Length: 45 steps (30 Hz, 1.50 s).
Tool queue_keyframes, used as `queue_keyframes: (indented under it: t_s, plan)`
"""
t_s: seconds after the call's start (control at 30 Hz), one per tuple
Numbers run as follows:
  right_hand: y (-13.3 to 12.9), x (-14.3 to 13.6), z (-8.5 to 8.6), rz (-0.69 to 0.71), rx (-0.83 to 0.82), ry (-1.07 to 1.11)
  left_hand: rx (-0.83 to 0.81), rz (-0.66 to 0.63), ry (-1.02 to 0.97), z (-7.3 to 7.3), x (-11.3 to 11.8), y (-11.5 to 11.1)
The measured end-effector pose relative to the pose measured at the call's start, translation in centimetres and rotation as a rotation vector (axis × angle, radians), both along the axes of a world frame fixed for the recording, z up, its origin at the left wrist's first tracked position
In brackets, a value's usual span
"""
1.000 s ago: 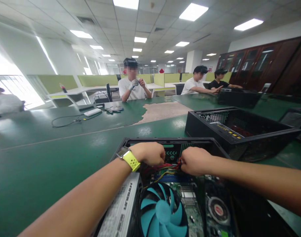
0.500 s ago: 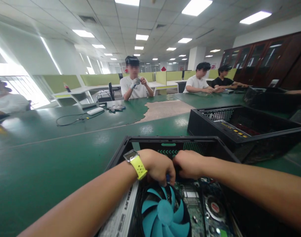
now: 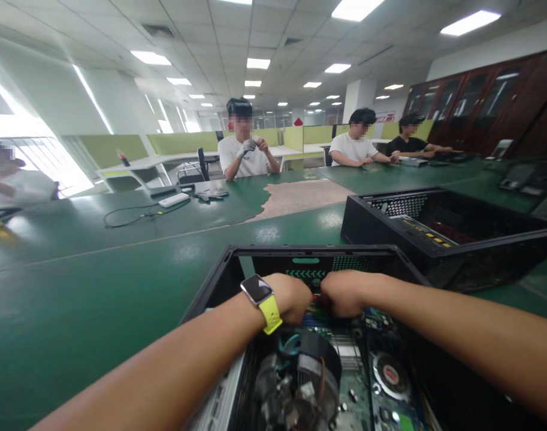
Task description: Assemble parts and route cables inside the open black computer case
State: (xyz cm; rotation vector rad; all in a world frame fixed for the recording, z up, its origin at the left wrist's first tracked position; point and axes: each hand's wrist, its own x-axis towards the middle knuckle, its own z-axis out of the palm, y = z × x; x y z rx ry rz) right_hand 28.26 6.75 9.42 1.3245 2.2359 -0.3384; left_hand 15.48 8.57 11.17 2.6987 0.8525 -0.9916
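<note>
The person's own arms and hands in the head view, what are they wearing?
Both forearms are bare, with no sleeves and no gloves. The left hand has a smartwatch at its wrist, with a dark square face and a bright yellow-green band dotted with holes. The right hand and its wrist show no watch or ring.

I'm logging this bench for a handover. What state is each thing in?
Near computer case: side open, lying flat.
Left hand: fisted inside it, contents hidden.
Right hand: fisted beside it.
Cooler: blurred.
Second case: open.
Table mat: patch torn away.
</note>
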Motion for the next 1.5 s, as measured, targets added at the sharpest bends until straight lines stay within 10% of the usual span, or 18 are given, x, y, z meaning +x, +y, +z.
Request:
queue_keyframes:
  t_s: [0.1,0.27,0.47,0.73,0.97,1.13,1.5]
  plan:
    - [0.3,0.7,-0.1,0.000,0.044,0.197,0.120,0.056,0.060,0.7,-0.3,0.7]
    - [0.4,0.9,0.6,-0.048,-0.029,0.134,-0.597,0.292,0.062,2.2,-1.4,0.8]
    - [0.4,0.9,1.3,-0.038,0.034,0.188,-0.697,0.322,0.053,3.2,-1.4,-0.8]
    - [0.4,0.7,1.3,-0.011,-0.053,0.093,-0.429,0.287,-0.139,2.8,-1.9,1.6]
    - [0.5,0.8,1.3,-0.002,-0.049,0.114,-0.072,0.069,0.115,3.3,0.8,0.8]
    - [0.5,0.5,1.7,-0.092,-0.026,-0.053,-0.298,0.127,0.182,1.3,2.5,1.7]
    - [1.4,1.0,1.1,-0.047,-0.167,0.087,0.121,-0.017,0.232,-0.9,2.7,0.5]
